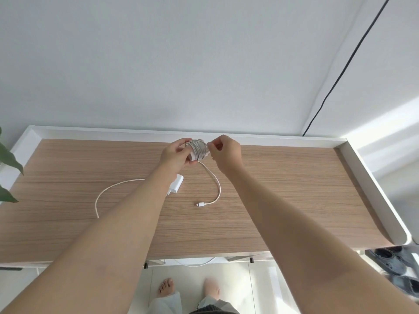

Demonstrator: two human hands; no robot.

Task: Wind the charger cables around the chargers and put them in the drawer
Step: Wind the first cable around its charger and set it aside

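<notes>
My left hand [175, 155] holds a white charger [197, 151] above the far middle of the wooden desk [283, 189]. Several turns of white cable wrap the charger. My right hand [225, 152] pinches the cable at the charger's right side. The loose end of that cable [215, 180] hangs down in a curve and its plug [200, 203] lies on the desk. A second white charger [175, 183] lies on the desk, partly hidden by my left forearm. Its unwound cable [108, 189] curves off to the left. No drawer is visible.
The desk has a raised white rim [371, 184] at the back and right. A plant's leaves [8, 159] reach in at the left edge. A black cord [340, 71] runs down the wall. Dark shoes [394, 261] lie on the floor at right. My bare feet are below the desk edge.
</notes>
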